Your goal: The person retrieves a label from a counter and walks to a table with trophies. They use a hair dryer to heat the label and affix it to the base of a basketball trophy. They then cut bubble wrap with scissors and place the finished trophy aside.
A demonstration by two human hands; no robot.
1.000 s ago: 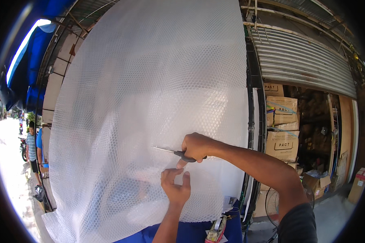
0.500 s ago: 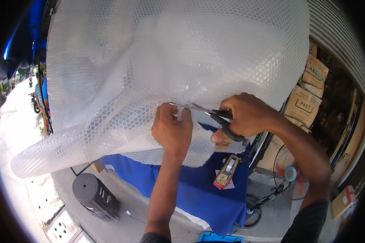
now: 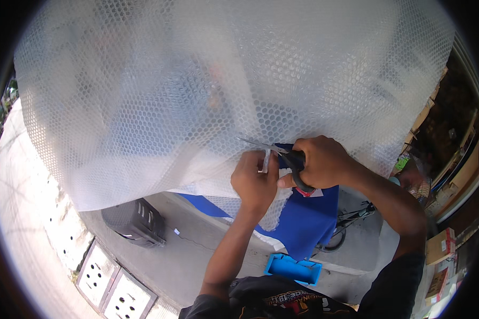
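Note:
A broad sheet of clear bubble wrap (image 3: pixel 159 106) spreads across most of the view, with its lower edge draped over a blue cloth (image 3: pixel 314 218). My left hand (image 3: pixel 254 181) is closed on the sheet's edge, thumb and fingers pinched together; a narrow clear flap sticks up between them. To its right, my right hand (image 3: pixel 324 164) grips a pair of scissors (image 3: pixel 265 144) by the black handles. Their metal blades point left, just above my left fingertips, against the bubble wrap. Whether the blades are parted is hard to see. A ragged piece of bubble wrap hangs below my left hand.
Below the sheet at left stands a dark grey ribbed plastic bin-like object (image 3: pixel 135 220). A bright blue crate (image 3: pixel 292 270) sits on the floor near me. Cardboard boxes (image 3: pixel 440 246) stand at the right, and perforated pale slabs (image 3: pixel 112 282) lie at lower left.
Both hands and the scissors appear further right and slightly lower against the tilted view. The rolled end at left now hangs as a spread sheet. The tape dispenser is mostly covered.

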